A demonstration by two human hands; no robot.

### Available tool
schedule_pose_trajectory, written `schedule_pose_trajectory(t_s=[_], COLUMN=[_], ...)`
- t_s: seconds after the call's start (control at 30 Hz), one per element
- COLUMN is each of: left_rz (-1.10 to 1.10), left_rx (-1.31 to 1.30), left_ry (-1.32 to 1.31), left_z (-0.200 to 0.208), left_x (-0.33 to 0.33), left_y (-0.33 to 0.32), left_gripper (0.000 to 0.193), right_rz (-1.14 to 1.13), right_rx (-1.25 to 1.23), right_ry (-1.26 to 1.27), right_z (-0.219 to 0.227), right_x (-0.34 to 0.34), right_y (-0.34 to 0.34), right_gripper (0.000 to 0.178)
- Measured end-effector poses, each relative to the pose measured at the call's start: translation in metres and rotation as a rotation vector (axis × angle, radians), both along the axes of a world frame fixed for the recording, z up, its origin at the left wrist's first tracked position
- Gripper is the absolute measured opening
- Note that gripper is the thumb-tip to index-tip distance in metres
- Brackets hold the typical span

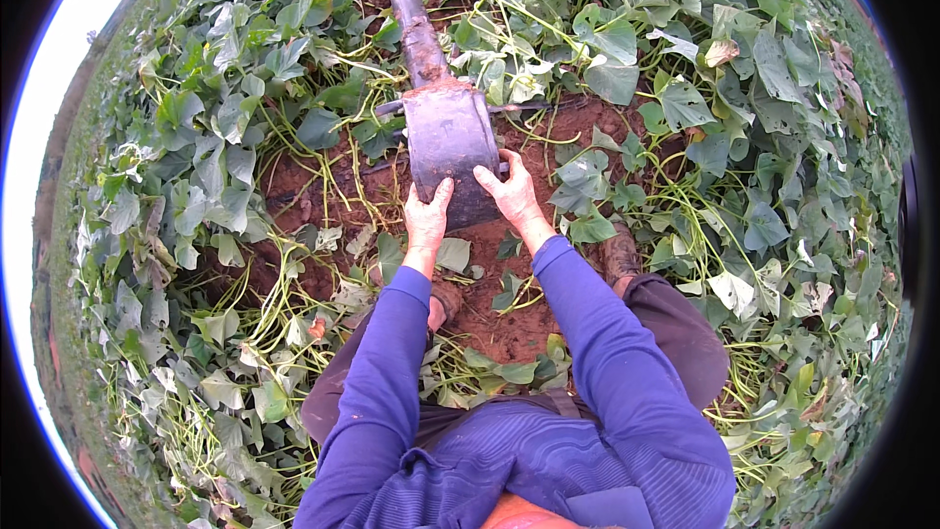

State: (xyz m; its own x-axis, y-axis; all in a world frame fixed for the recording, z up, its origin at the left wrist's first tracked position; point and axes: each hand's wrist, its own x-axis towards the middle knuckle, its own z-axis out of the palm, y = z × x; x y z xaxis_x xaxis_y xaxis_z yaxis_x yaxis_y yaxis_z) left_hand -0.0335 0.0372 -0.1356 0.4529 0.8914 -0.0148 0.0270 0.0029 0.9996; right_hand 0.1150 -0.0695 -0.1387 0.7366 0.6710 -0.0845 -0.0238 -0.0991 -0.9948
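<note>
Leafy vines (206,176) and red soil (509,328) surround the dark tube (419,34) whose broad end (450,132) both hands (513,198) hold.

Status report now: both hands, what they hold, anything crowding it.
Left hand and right hand on near end of dark wide-ended tube, thumbs on top. Reddish soil at its neck. Leafy vines crowd both sides.

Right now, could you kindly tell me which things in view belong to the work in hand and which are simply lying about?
Work in hand:
dark curved piece, held in left hand and right hand
muddy dark strip, seemingly joined

Just lying about:
leafy green vines
reddish soil
withered brown leaf
</note>
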Motion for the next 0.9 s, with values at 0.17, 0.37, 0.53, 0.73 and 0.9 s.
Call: schedule_pose_trajectory(t_s=[0.17,0.37,0.53,0.73,0.9], left_rz=[0.029,0.059,0.150,0.128,0.124], left_rx=[-0.046,0.013,0.000,0.037,0.077], left_ry=[-0.012,0.064,0.135,0.256,0.230], left_z=[0.002,-0.007,0.006,0.038,0.052], left_x=[0.001,0.009,0.005,-0.014,-0.031], left_y=[-0.002,0.007,0.002,-0.038,-0.068], left_gripper=[0.048,0.058,0.061,0.055,0.053], right_rz=[-0.105,-0.048,-0.089,-0.092,-0.055], right_rx=[-0.111,0.025,-0.251,-0.315,-0.300], right_ry=[-0.050,-0.022,-0.123,-0.181,-0.262], right_z=[-0.001,-0.004,0.031,0.056,0.094], right_x=[-0.010,0.004,-0.014,-0.030,-0.045], right_y=[0.007,0.024,0.023,-0.013,-0.055], right_gripper=[0.094,0.103,0.108,0.093,0.085])
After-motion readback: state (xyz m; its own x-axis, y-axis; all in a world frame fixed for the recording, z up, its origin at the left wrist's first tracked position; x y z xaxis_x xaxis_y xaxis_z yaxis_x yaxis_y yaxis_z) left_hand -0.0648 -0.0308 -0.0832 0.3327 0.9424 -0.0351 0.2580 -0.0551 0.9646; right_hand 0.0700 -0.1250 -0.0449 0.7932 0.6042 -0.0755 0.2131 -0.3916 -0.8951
